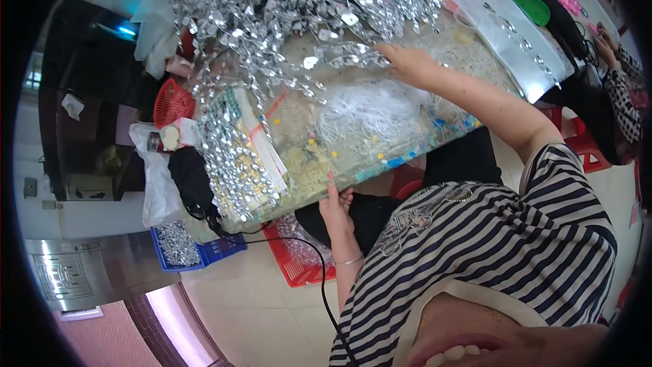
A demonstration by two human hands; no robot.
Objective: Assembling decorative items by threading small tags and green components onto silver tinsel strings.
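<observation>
Dozens of silver beaded strands (pixel 292 0) heaped at twelve o'clock on a table (pixel 305 155), with a right hand (pixel 407 64) at their near side.
Its fingers meet a loose bunch (pixel 356 58); whether they are clamped on it, I cannot tell. The heap seems placed for easy reach. Tangled white threads (pixel 373 109) lie toward one o'clock. At nine, a row of strands (pixel 231 153) lies along a booklet (pixel 270 162), probably to prevent tangling. At six, the left hand (pixel 336 211), apparently empty, fingers apart, is by the table edge, perhaps for steadiness.
</observation>
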